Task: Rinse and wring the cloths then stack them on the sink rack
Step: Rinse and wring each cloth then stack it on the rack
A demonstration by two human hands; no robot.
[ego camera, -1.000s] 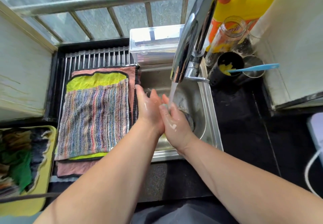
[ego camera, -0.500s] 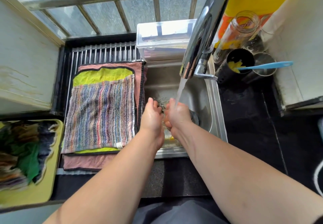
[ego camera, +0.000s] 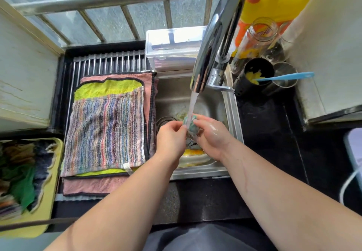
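Left hand (ego camera: 171, 137): fingers curled, pinching a small wet teal cloth (ego camera: 191, 121) under the chrome tap (ego camera: 213, 35) stream.
Right hand (ego camera: 211, 135): gripping the same cloth, over the steel sink (ego camera: 231, 105).
Stack: striped multicolour towel (ego camera: 105, 131) atop yellow-green cloth (ego camera: 109, 89) and pink cloth (ego camera: 94, 187), on ribbed metal sink rack (ego camera: 109, 62).
Writing: orange label on clear glass jar (ego camera: 256, 41), too blurred to read.

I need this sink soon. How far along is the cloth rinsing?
Done: three cloths lie stacked flat on the sink rack, with the pink cloth at the bottom, the yellow-green cloth next and the striped cloth on top. In hand: the left hand and right hand hold a teal cloth under the running tap. Left: wringing and stacking it, and probably the pile of cloths on the yellow tray.
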